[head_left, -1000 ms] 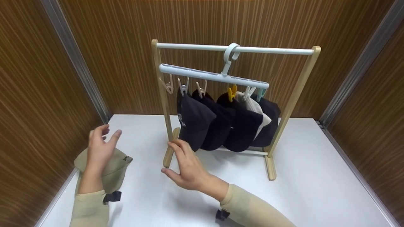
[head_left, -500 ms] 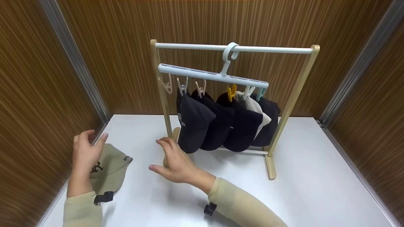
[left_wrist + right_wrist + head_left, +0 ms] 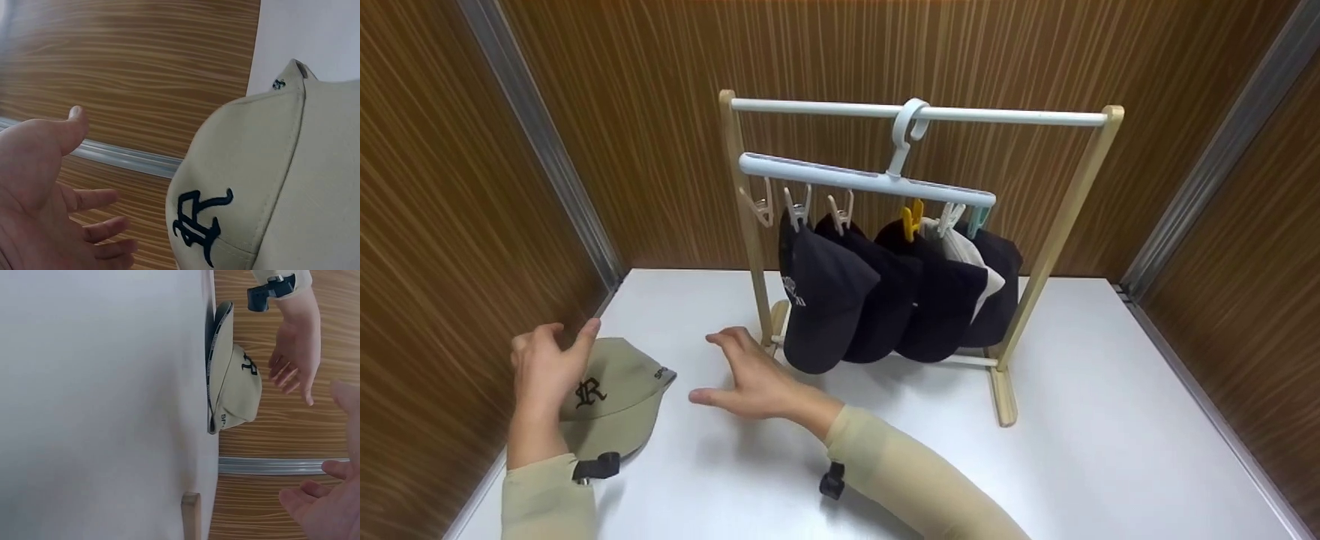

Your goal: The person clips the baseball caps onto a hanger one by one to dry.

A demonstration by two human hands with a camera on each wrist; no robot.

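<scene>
A beige baseball cap [image 3: 619, 386] with a dark letter R lies on the white table at the left. My left hand [image 3: 544, 371] hovers above its left side, thumb apart from loosely bent fingers, holding nothing. In the left wrist view, a gap shows between that hand [image 3: 50, 197] and the cap [image 3: 242, 169]. To the cap's right, my right hand [image 3: 754, 379] is in the air with thumb and fingers spread and nothing in it. The right wrist view shows both hands apart from the cap [image 3: 236, 385].
A wooden rack [image 3: 1065, 225] with a white top bar stands behind the hands. From it hangs a light blue clip hanger [image 3: 847, 178] bearing several dark caps [image 3: 829, 300] and a white cap [image 3: 967, 251]. The leftmost clip [image 3: 759, 204] holds nothing. Wood-grain panels [image 3: 457, 225] enclose the table.
Both hands have moved left, away from the rack; the left has also dropped slightly, uncovering more of the beige cap. The hanging caps have shifted slightly.
</scene>
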